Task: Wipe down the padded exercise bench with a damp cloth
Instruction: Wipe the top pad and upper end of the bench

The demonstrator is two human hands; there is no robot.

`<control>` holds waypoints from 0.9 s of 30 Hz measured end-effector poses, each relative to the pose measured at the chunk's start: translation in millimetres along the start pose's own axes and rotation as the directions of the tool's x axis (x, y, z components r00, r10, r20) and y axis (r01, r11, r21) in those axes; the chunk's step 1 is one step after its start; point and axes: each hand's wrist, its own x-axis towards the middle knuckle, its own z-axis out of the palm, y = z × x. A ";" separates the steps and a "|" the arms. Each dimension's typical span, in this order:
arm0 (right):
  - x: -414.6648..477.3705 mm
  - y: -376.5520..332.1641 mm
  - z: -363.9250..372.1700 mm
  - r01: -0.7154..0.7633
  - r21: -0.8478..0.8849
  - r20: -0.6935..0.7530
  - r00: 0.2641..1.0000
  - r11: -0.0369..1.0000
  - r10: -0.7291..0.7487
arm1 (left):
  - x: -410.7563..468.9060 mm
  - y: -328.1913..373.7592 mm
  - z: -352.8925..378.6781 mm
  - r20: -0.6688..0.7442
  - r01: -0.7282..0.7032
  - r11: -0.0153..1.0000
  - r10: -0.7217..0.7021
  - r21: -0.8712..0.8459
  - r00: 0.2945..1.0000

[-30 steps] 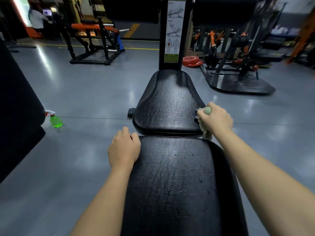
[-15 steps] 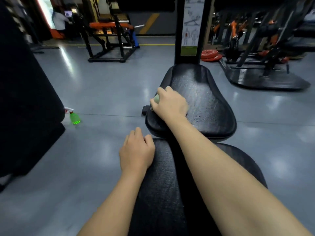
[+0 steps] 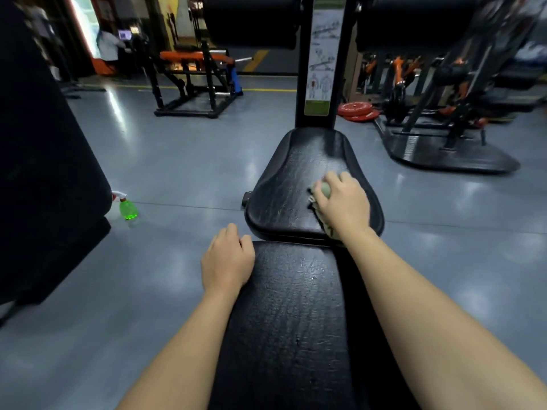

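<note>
The black padded bench runs away from me in two parts: a long back pad [image 3: 290, 321] near me and a seat pad [image 3: 290, 184] beyond it. My right hand [image 3: 343, 205] grips a bunched pale green cloth [image 3: 325, 190] and presses it onto the right half of the seat pad. A fold of the cloth shows under my wrist. My left hand [image 3: 226, 261] rests with curled fingers on the far left corner of the back pad.
A green spray bottle [image 3: 126, 207] stands on the grey floor to the left, beside a large black pad [image 3: 44, 173]. The bench's upright post [image 3: 321, 63] rises beyond the seat. Red weight plates [image 3: 356, 110] and other machines stand at the back.
My right hand has swept the cloth across the seat pad: from its right edge to its left edge, then back to the right half. My left hand has stayed on the back pad.
</note>
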 end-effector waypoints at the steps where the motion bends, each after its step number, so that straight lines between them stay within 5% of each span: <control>1: -7.0 14.9 -9.5 -0.060 0.008 -0.017 0.998 0.998 0.060 | -1.0 0.9 -1.1 -0.005 -0.006 1.000 0.006 -0.006 1.000; 7: -25.1 31.4 -29.1 -0.259 -0.038 0.062 0.963 0.965 0.261 | 0.8 13.3 -16.0 0.045 -0.035 0.999 0.033 0.042 0.998; 10: -22.6 27.3 -19.8 -0.257 -0.089 0.005 0.966 0.962 0.259 | 25.6 33.5 -25.2 -0.076 0.029 0.995 -0.036 -0.092 0.996; 13: -21.9 31.6 -13.9 -0.229 -0.126 -0.017 0.973 0.965 0.229 | 64.5 58.4 -25.1 -0.131 0.118 0.960 -0.155 -0.255 0.979; 21: 3.1 40.5 3.2 -0.129 -0.245 -0.108 0.989 0.961 0.105 | 93.8 57.9 35.1 -0.143 0.091 0.949 -0.139 -0.300 0.980; 27: 33.2 -26.7 26.2 0.039 -0.204 -0.004 0.999 0.978 -0.041 | 100.5 56.1 35.1 -0.112 0.187 0.897 -0.251 -0.400 0.962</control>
